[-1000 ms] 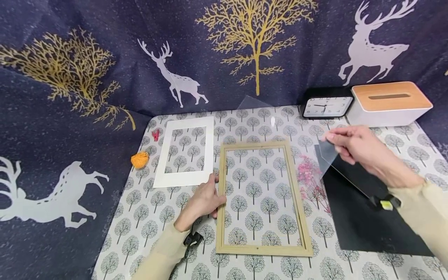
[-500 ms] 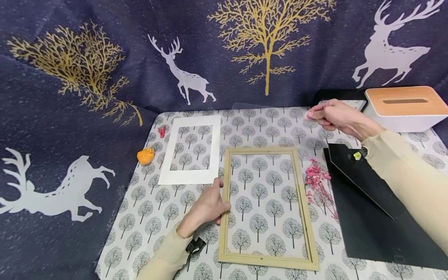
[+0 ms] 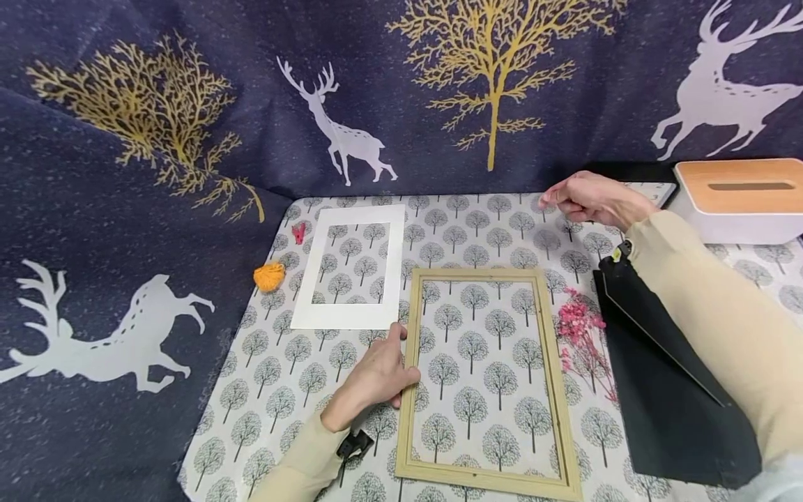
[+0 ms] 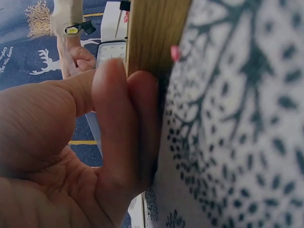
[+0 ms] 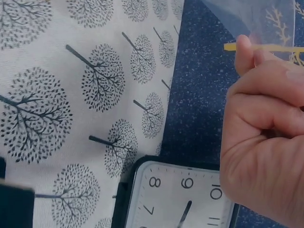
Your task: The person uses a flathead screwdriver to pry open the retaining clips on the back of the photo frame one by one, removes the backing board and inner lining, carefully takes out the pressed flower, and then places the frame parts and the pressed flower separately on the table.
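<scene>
A light wooden picture frame (image 3: 553,362) lies flat on the tree-print cloth, its opening showing the cloth. My left hand (image 3: 376,373) holds its left rail; in the left wrist view the fingertips are against the wood (image 4: 154,33). At the back of the table my right hand (image 3: 586,199) is raised near the clock. Its fingers pinch a clear sheet (image 5: 266,19), visible in the right wrist view against the blue backdrop; in the head view its outline hardly shows. A white mat (image 3: 339,317) with a rectangular window lies left of the frame.
Right of the frame are pink dried flowers (image 3: 580,321) and a black backing board (image 3: 665,418) with a stand leg, partly under my right sleeve. Behind stand a clock (image 5: 175,194) and a tissue box (image 3: 740,223). A red clothespin (image 3: 299,232) and orange bundle (image 3: 269,277) lie far left.
My right hand has moved from beside the black board up and leftward to the table's back, carrying the clear sheet off the flowers. My left hand stays at the frame; the head view shifted slightly.
</scene>
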Demonstrator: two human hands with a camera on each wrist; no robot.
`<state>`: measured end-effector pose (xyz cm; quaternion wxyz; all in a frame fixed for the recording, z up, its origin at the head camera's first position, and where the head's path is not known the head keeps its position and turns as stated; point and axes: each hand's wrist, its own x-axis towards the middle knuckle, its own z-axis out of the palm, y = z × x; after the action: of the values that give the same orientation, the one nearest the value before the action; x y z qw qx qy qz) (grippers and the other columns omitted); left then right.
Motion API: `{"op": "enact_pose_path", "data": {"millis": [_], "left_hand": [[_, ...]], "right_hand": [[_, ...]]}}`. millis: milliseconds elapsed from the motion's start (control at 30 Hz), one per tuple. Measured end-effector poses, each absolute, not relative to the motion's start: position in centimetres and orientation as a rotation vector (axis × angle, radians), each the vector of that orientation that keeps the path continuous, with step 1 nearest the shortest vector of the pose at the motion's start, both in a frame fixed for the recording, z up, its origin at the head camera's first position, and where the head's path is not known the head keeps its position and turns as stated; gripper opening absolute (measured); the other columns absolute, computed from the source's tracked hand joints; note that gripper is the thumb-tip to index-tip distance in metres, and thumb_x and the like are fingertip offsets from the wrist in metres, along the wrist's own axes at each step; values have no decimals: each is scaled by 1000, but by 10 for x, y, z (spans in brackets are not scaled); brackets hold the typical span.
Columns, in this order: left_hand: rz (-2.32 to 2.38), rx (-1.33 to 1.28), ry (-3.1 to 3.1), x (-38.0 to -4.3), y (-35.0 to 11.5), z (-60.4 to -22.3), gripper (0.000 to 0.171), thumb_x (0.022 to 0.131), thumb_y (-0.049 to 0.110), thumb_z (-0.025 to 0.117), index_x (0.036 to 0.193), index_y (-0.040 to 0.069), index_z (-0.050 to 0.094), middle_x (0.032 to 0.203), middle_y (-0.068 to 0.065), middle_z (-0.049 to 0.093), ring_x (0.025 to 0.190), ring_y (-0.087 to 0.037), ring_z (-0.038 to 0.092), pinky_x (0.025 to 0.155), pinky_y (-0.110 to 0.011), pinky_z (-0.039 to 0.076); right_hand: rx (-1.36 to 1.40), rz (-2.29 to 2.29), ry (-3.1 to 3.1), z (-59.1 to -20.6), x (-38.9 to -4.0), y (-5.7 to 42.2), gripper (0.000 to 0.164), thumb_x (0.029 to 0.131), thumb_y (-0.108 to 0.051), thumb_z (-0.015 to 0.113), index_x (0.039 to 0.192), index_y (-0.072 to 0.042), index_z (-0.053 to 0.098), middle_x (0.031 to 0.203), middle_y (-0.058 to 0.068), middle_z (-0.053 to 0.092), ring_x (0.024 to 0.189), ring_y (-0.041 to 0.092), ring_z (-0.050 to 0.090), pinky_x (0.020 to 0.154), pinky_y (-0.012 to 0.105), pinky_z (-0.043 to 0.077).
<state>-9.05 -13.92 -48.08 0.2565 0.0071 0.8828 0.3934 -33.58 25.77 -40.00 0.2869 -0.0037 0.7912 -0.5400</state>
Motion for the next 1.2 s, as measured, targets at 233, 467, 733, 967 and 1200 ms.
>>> {"op": "enact_pose_path", "data": {"millis": [233, 467, 733, 967, 1200], "left_hand": [[1065, 29, 2398, -91, -140, -482, 76, 90, 1, 76, 156, 1, 37, 76, -10, 68, 42, -16, 60, 35, -23, 50], [1049, 54, 2411, -88, -141, -480, 67, 89, 0, 74, 148, 1, 42, 71, -8, 69, 39, -13, 59, 36, -25, 51], [1019, 60, 2424, -83, -141, -480, 67, 88, 2, 76, 145, 1, 42, 67, -7, 68, 38, -12, 59, 43, -31, 57], [1019, 28, 2410, -78, -140, -481, 65, 88, 4, 80, 141, 3, 43, 69, -7, 69, 38, -13, 60, 44, -31, 59], [1030, 35, 2398, -77, -138, -481, 62, 87, 5, 79, 138, 3, 44, 70, -5, 69, 39, -12, 61, 38, -29, 55]], "right_hand": [[166, -1684, 1937, -404, -338, 256, 33, 114, -32, 58, 87, -17, 69, 64, -12, 44, 52, 2, 38, 47, 20, 19], [76, -1607, 2177, -416, -336, 251, 21, 111, -9, 52, 114, -8, 73, 74, -10, 50, 60, 2, 42, 48, 18, 29], [53, -1276, 2619, -421, -346, 235, 22, 108, -14, 57, 107, 4, 71, 87, -9, 66, 59, 6, 44, 53, 24, 37], [52, -976, 2879, -428, -359, 227, 47, 106, -24, 66, 62, -17, 51, 63, -1, 53, 63, 21, 52, 59, 32, 42], [96, -666, 2881, -438, -375, 228, 43, 107, -31, 55, 107, 10, 69, 132, 39, 64, 114, 51, 63, 92, 65, 61]]}}
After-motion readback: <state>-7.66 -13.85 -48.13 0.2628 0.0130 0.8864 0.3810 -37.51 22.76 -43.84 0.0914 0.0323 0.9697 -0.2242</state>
